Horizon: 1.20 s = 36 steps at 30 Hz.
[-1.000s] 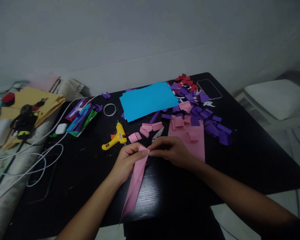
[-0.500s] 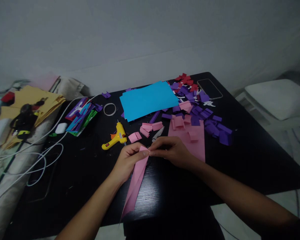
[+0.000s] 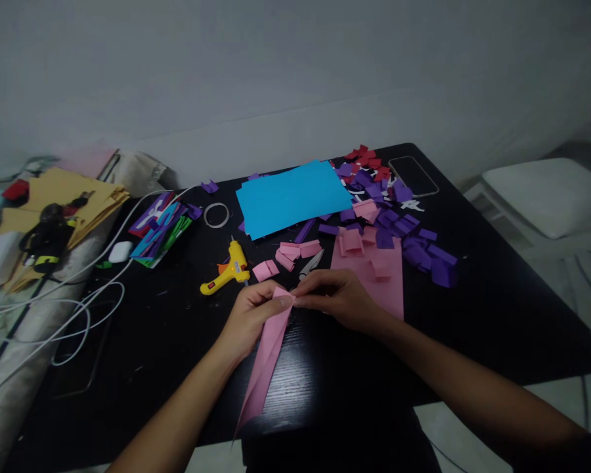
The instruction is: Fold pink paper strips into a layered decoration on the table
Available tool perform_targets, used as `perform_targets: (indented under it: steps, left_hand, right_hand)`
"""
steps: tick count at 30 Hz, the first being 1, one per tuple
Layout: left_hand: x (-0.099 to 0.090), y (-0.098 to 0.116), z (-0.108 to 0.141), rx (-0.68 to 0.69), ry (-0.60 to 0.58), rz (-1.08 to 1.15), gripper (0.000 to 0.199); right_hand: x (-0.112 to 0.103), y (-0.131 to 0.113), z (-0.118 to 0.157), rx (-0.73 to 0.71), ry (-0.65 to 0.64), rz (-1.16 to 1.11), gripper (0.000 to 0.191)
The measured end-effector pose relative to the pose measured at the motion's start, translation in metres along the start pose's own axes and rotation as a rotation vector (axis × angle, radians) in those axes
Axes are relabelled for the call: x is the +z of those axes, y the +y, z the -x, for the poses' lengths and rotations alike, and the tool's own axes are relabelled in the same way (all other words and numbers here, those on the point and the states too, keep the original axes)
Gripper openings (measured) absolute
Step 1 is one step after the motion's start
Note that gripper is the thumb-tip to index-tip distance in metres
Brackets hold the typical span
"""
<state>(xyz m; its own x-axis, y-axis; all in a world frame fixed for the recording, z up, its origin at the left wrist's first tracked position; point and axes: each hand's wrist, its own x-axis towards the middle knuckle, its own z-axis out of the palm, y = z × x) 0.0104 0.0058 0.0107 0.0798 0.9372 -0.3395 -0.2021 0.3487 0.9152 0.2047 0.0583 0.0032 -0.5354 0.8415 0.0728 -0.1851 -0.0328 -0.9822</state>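
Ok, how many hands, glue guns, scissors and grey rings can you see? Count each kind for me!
Hands: 2, the left hand and the right hand, both at the pink paper
Glue guns: 1, the yellow glue gun
Scissors: 1 pair, the scissors partly hidden
Grey rings: 1, the grey ring
Total: 5

Craft corner in what looks, from where I stand, like a home. A dark desk (image 3: 482,315) against a plain pale wall (image 3: 276,79) carries blue sheets (image 3: 293,200), scattered purple paper pieces (image 3: 416,253), scissors (image 3: 311,265) and a yellow glue gun (image 3: 235,266); above its near edge, a pink paper strip (image 3: 268,355). A phone (image 3: 414,176) at the far right corner and a white seat (image 3: 546,197) alongside suggest living quarters; which room, I cannot tell.
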Motion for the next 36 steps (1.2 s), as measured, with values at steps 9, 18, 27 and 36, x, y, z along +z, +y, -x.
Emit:
perform_targets:
  steps: [9, 18, 27, 36]
  left_hand:
    - [-0.0008, -0.0001, 0.0002, 0.046, 0.005, -0.048, 0.027]
    - [-0.0013, -0.0013, -0.0003, 0.066, -0.006, -0.077, 0.025]
    - [-0.0025, -0.0025, -0.0007, 0.069, -0.016, -0.094, 0.025]
    - [-0.0026, -0.0021, -0.0018, 0.07, -0.023, -0.091, 0.027]
  right_hand:
    - [0.0, 0.0021, -0.0003, -0.001, 0.002, -0.012, 0.011]
    - [-0.0003, 0.0004, -0.0005, -0.008, 0.0, 0.035, 0.015]
    - [-0.0006, 0.0005, 0.0, 0.002, 0.002, 0.033, 0.013]
    - [-0.0005, 0.0016, 0.0002, 0.024, -0.002, 0.006, 0.009]
